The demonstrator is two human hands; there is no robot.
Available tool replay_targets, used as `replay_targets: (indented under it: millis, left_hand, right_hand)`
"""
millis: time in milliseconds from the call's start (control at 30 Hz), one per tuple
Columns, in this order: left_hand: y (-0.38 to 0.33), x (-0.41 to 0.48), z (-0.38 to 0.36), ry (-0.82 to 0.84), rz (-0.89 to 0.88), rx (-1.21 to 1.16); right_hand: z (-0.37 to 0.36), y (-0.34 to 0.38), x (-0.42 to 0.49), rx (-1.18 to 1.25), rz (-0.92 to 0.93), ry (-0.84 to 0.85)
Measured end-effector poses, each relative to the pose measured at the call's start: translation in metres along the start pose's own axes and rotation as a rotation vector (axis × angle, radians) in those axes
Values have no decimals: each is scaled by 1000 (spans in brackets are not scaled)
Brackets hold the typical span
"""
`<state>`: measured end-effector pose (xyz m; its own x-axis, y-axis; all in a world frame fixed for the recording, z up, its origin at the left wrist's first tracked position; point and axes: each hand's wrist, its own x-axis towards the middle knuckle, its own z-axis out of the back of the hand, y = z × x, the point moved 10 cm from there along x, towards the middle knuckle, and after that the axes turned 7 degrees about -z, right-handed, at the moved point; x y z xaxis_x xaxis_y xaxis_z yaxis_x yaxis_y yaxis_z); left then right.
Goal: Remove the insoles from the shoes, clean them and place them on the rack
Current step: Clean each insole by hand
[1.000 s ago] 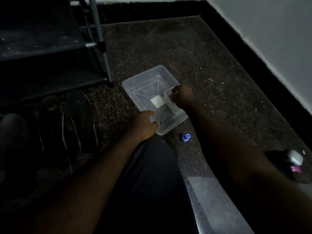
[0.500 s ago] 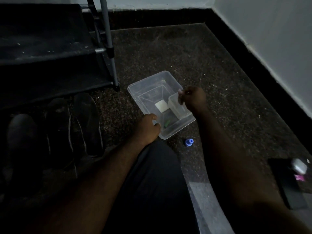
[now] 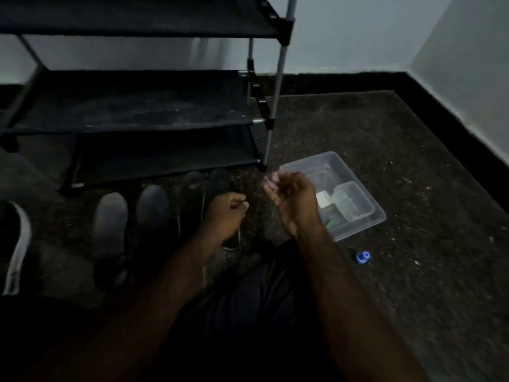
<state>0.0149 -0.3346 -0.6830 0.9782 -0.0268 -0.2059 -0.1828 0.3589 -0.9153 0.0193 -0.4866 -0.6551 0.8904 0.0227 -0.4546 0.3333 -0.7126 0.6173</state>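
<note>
Shoes wait for you on the dark speckled floor point(image 3: 413, 271), lined up just in front of the black fabric-shelved rack with metal poles point(image 3: 132, 111). At the far left lies a dark shoe with a pale grey band point(image 3: 19, 244), cut off by the frame edge. Next to it stands a pair of plain grey shoes point(image 3: 110, 230), then a pair of black lace-up shoes point(image 3: 191, 197), toes pointing at the rack's lowest shelf. Your left hand point(image 3: 224, 216) sits over the right-most black shoe with its fingers curled in; whether it grips anything there you cannot tell in this dim light. Your right hand point(image 3: 292, 202) is raised beside it, palm toward you, fingers loosely bent and holding nothing. Behind that hand rests a clear rectangular plastic tub point(image 3: 358, 228) containing a smaller clear container point(image 3: 349, 199), a white block point(image 3: 325, 201) and something green point(image 3: 330, 223). Near the tub's front corner lies a small blue cap point(image 3: 362, 256).
</note>
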Motion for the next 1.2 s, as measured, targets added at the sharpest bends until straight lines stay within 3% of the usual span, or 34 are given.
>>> replay_targets:
  millis: [367,600,900,1200]
  left_hand:
    - [94,-86,120,-63,226,-69]
    - [85,-88,109,-61,149,-73]
    - [95,-88,108,-57,184,-49]
    - [84,-100,115,-38,173,29]
  right_hand:
    - [-45,-77,-18,-229,-14,152]
    - [-49,-92,-27,-352,-30,158]
    - [-45,-97,-24,-252,-109,139]
    - [-46,-110,-14,-569,-50,154]
